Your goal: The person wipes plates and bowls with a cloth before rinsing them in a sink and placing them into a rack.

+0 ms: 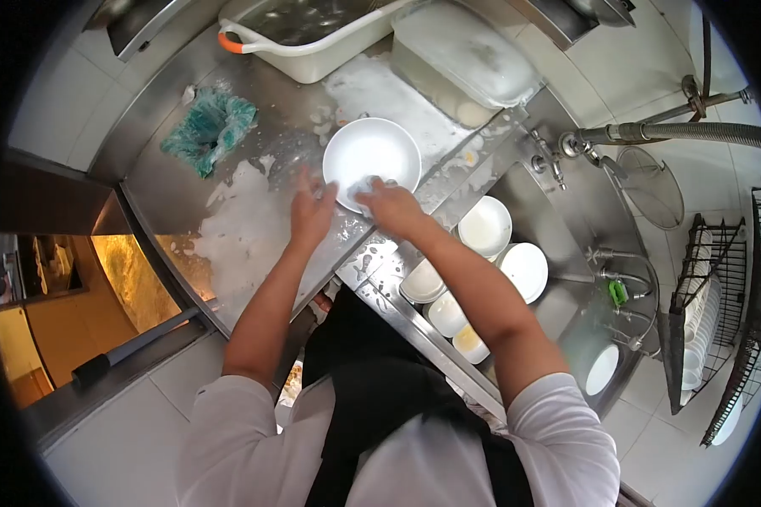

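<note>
A white plate (376, 150) with a raised rim lies on the soapy steel counter in front of me. My left hand (312, 208) is at its left edge, thumb near the rim and fingers apart, slightly blurred. Over the plate's lower edge, my right hand (391, 206) is closed on a pale, foamy scrubbing pad (363, 183), partly covered by the fingers. White suds (249, 215) spread across the counter to the left of my hands.
Several white bowls and plates (524, 272) stand in the steel sink at right. Behind the plate are a white tub (313, 63) of water and a foamy clear container (435, 76). A green plastic bag (209, 131) lies left. Taps (550, 160) and a dish rack (710, 313) line the right wall.
</note>
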A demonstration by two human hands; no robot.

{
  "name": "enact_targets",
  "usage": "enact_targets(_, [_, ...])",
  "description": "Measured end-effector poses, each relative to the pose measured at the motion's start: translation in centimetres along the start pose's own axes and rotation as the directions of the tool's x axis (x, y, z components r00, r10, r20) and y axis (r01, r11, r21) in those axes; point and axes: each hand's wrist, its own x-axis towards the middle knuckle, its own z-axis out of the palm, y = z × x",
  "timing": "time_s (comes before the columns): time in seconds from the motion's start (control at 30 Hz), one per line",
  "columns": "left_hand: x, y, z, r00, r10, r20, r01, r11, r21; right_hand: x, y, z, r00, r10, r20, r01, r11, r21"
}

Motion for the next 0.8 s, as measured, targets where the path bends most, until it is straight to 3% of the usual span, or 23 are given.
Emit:
enact_targets(0.03, [0.9, -0.5, 0.8, 0.984, -0.176, 0.015, 0.176, 0.971, -0.164, 0.4, -1.0, -0.3, 0.999, 0.033, -0.001, -0.033, 0.999, -0.005])
enact_targets(0.07, [2.3, -1.9, 2.0, 0.981, -0.190, 0.042, 0.190, 0.982, 0.002, 0.6, -1.8, -0.2, 0.999, 0.039, 0.005, -0.039, 0.999, -0.003])
enact_targets(0.13, [4.6, -1.9, 3.0, 0.977, -0.204, 0.067, 0.191, 0.968, 0.163, 1.0, -2.6, -0.4, 0.990, 0.142, -0.019, -0.139, 0.985, 0.106])
enact_targets(0.2, [6.4, -0.1, 2.2, 0.989, -0.044, 0.144, -0.047, 0.818, 0.574, -0.4, -1.0, -0.7, 0.993, 0.116, -0.017, -0.112, 0.983, 0.143])
enact_targets(0.27, [8.1, 2.3, 2.1, 0.967, -0.049, 0.250, -0.121, 0.774, 0.621, -2.0, 3.4, 0.2, 0.986, -0.155, -0.065, 0.139, 0.969, -0.205])
enact_targets(0.3, [9.0, 3.2, 2.6, 0.938, -0.055, 0.343, -0.197, 0.729, 0.656, -2.3, 4.5, -1.0, 0.987, -0.151, -0.062, 0.135, 0.968, -0.214])
enact_targets(0.37, [10.6, 4.0, 4.1, 0.937, -0.059, 0.343, -0.199, 0.719, 0.666, -2.6, 5.6, -3.2, 0.998, 0.001, -0.069, -0.029, 0.913, -0.408])
enact_targets(0.43, [10.4, 3.3, 4.8, 0.938, -0.073, 0.340, -0.193, 0.704, 0.684, -1.3, 4.6, -2.2, 1.000, 0.014, -0.024, -0.022, 0.935, -0.354])
enact_targets(0.47, [9.7, 2.7, 5.1, 0.963, -0.087, 0.253, -0.093, 0.776, 0.623, -0.5, 4.1, -1.2, 0.999, 0.032, 0.010, -0.027, 0.955, -0.296])
enact_targets(0.5, [9.4, 2.3, 5.4, 0.980, -0.105, 0.170, -0.005, 0.837, 0.547, -0.3, 3.5, -0.2, 0.989, 0.030, -0.143, -0.049, 0.991, -0.127])
enact_targets(0.53, [8.3, 2.4, 5.6, 0.978, -0.099, 0.183, -0.019, 0.834, 0.552, 0.0, 2.3, 0.1, 0.987, 0.045, -0.151, -0.064, 0.991, -0.121])
enact_targets(0.6, [6.1, 2.5, 6.1, 0.978, -0.197, 0.070, 0.147, 0.888, 0.436, 0.4, 0.0, 0.0, 0.953, 0.228, -0.200, -0.207, 0.971, 0.118])
enact_targets(0.63, [6.6, 1.4, 6.3, 0.992, -0.103, 0.071, 0.059, 0.886, 0.459, 0.5, -0.5, 0.1, 0.952, 0.234, -0.200, -0.214, 0.970, 0.114])
enact_targets(0.67, [7.6, 1.2, 6.0, 0.992, -0.104, 0.073, 0.060, 0.889, 0.454, 0.5, -0.9, 0.3, 0.960, 0.231, -0.158, -0.215, 0.970, 0.110])
enact_targets(0.73, [10.2, 1.6, 5.3, 0.962, -0.070, 0.262, -0.120, 0.757, 0.643, 0.3, -0.3, 0.4, 0.968, 0.221, -0.119, -0.210, 0.972, 0.103])
enact_targets(0.8, [11.6, 3.0, 4.3, 0.949, -0.061, 0.311, -0.173, 0.722, 0.670, -1.3, 3.3, 0.5, 0.979, -0.101, -0.176, 0.084, 0.991, -0.101])
